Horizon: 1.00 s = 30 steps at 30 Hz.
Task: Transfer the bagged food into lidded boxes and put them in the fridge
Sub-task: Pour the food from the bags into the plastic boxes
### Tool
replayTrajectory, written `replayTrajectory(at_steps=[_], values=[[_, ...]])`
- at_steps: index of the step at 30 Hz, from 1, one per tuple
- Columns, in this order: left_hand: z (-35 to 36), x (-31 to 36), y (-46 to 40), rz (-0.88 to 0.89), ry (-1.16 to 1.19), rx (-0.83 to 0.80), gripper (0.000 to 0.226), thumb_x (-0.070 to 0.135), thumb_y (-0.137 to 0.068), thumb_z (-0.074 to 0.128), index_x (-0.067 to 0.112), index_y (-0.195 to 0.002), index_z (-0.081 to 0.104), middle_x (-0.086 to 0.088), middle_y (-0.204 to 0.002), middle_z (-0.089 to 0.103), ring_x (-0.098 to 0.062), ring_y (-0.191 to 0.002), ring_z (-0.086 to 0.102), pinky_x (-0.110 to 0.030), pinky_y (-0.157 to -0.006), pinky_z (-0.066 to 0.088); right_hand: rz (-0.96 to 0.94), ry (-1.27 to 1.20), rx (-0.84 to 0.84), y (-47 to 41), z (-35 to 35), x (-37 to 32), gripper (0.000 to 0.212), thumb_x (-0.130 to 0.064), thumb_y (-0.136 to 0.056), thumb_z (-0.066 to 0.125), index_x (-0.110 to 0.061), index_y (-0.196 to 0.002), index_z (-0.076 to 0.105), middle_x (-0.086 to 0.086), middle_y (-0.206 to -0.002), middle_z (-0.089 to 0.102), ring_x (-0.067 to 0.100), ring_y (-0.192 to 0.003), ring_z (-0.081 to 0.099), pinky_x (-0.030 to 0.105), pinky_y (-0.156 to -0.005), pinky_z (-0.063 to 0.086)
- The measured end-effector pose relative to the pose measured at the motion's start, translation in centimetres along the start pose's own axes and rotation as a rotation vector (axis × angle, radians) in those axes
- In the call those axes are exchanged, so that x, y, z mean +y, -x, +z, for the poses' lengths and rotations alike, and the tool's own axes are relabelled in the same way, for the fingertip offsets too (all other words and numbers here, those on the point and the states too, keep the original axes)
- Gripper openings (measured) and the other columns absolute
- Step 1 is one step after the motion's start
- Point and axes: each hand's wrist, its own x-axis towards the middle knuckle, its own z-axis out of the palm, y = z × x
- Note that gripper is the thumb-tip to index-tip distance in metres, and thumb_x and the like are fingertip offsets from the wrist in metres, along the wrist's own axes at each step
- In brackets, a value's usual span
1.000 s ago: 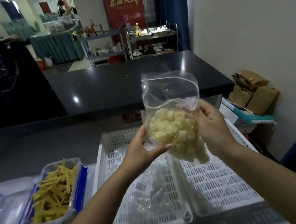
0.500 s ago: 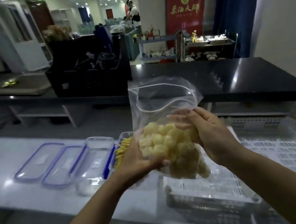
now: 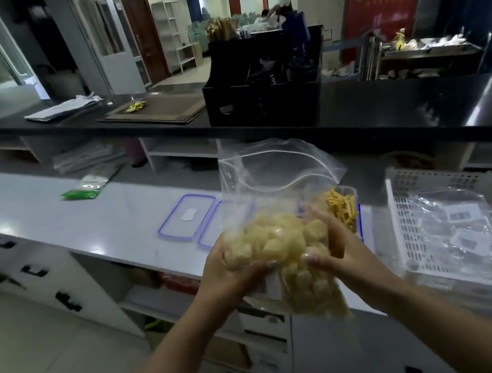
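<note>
A clear zip bag (image 3: 280,232) full of pale yellow food chunks hangs in front of me, its empty top standing up. My left hand (image 3: 228,272) grips its left side and my right hand (image 3: 334,253) grips its right side, both above the counter's front edge. Behind the bag a clear box (image 3: 342,207) holds yellow strips. Two blue-rimmed lids (image 3: 187,216) lie flat on the white counter (image 3: 83,217) to the left; the second one is partly hidden by the bag.
A white slotted crate (image 3: 444,220) with empty plastic bags stands at the right. A green packet (image 3: 85,189) lies far left on the counter. A black raised bar top (image 3: 387,114) with a black organiser (image 3: 262,88) runs behind. A person works far off.
My view has swung left, so the lids and box now sit behind the bag and the crate is at the right. Both hands still hold the bag, now lower on it.
</note>
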Motion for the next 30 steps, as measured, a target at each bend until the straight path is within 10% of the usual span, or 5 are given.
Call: replayTrajectory(at_steps=[7, 19, 30], values=[[-0.7, -2.1, 0.5, -0.098, 0.084, 0.026, 0.067, 0.041, -0.055, 0.089, 0.018, -0.112, 0.065, 0.0, -0.101, 0.075, -0.014, -0.093, 0.071, -0.021, -0.069, 0.055, 0.042, 0.067, 0.088, 2.2, 2.6, 3.2, 0.09, -0.039, -0.055, 0.092, -0.059, -0.128, 0.042, -0.026, -0.119, 0.062, 0.004, -0.11, 0.063, 0.023, -0.079, 0.056], [3.0, -4.5, -6.2, -0.221, 0.111, -0.338, 0.076, 0.027, -0.067, 0.085, 0.02, -0.134, 0.049, -0.003, -0.121, 0.068, -0.017, -0.112, 0.065, -0.028, -0.084, 0.055, 0.109, 0.12, 0.198, -1.6, -4.2, 3.9, 0.08, -0.046, -0.051, 0.093, -0.049, -0.122, 0.055, -0.011, -0.117, 0.068, 0.01, -0.104, 0.067, 0.03, -0.077, 0.059], [5.6, -7.1, -11.9, -0.429, 0.307, -0.299, 0.062, 0.021, -0.064, 0.085, 0.008, -0.12, 0.063, -0.018, -0.117, 0.068, -0.034, -0.11, 0.065, -0.047, -0.088, 0.055, 0.152, 0.102, 0.11, -3.7, -9.7, 5.2, 0.103, -0.038, -0.049, 0.097, -0.057, -0.134, 0.042, -0.007, -0.138, 0.051, 0.013, -0.115, 0.062, 0.037, -0.085, 0.058]])
